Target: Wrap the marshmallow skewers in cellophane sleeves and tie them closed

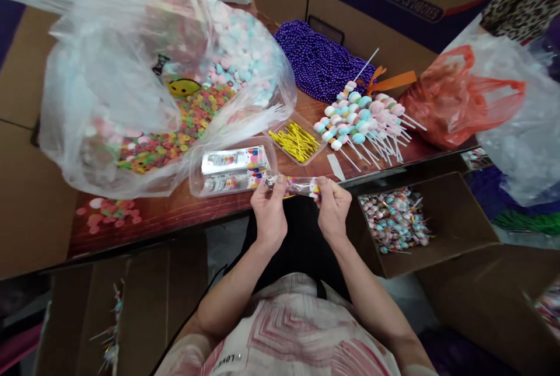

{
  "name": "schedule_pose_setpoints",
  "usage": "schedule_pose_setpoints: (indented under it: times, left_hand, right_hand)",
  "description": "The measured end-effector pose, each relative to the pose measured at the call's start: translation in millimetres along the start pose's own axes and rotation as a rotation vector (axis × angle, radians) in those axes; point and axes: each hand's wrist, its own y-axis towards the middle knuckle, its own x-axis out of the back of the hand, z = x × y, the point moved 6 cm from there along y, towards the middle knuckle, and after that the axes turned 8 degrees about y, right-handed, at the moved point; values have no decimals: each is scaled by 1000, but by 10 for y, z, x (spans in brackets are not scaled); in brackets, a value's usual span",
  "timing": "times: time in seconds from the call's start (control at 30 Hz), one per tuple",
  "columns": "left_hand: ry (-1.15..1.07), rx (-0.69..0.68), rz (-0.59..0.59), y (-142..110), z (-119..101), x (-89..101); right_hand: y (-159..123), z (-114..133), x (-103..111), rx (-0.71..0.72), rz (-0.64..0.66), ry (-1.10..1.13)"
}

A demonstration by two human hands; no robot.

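Between my two hands a clear printed plastic bag (300, 185) is stretched out over the table's front edge. My left hand (269, 209) pinches one end of it, and my right hand (331, 204) pinches the other. Just beyond my left hand, a clear tray (195, 180) holds stacks of similar printed bags (234, 160). Yellow twist ties (295, 141) lie in a smaller clear tray behind my hands. To the right rests a heap of pastel candy skewers (363, 116) on white sticks.
A large plastic bag (109, 72) of marshmallows and ring candies covers the table's left. Loose candies (109, 213) lie before it. Purple bead strings (301, 61) and an orange-red bag (459, 96) sit further back. Right below, a cardboard box (455, 218) contains wrapped skewers (396, 219).
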Motion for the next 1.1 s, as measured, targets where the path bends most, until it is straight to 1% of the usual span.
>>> schedule_pose_setpoints:
  times: [0.07,0.1,0.13,0.2,0.3,0.4,0.47,0.53,0.6,0.67,0.77,0.83,0.9,0.97,1.03,1.1]
  left_hand:
    - [114,-119,-37,-21,-46,-5]
    - [159,-149,-39,-19,-63,-20]
    - [180,-152,-31,-6,-72,-40]
    - [142,-95,6,41,-68,-98]
    - [19,19,38,99,-45,-182]
    - [-8,39,-9,130,-43,-186]
    - [-26,39,-32,169,-48,-150]
    - [-66,62,-38,239,-55,-94]
    - [-109,110,-34,321,-68,-33]
    - [-159,171,-31,389,-86,10]
    - [-273,278,-63,425,-103,32]
    - [-339,346,-88,417,-108,19]
    - [-379,389,-100,408,-119,-1]
    - [-397,410,-110,413,-135,-10]
    - [-406,425,-125,429,-147,-6]
    - [-411,450,-155,447,-148,9]
  right_hand:
    - [52,-82,21,-95,-14,78]
    - [77,-114,25,-142,-9,106]
    - [99,-131,28,-176,3,117]
    - [141,-99,35,-180,33,83]
    - [206,70,37,-55,67,-35]
    - [310,251,30,95,64,-119]
    - [437,343,72,191,20,-192]
    - [611,421,167,305,-62,-342]
    - [803,476,264,428,-128,-584]
    - [988,468,313,514,-133,-865]
    - [1194,342,325,515,-67,-1188]
    - [1266,247,320,471,-30,-1298]
    - [1299,183,325,426,-23,-1316]
    - [1294,184,346,428,-57,-1234]
    - [1230,252,383,489,-115,-1076]
    - [1093,350,437,545,-166,-870]
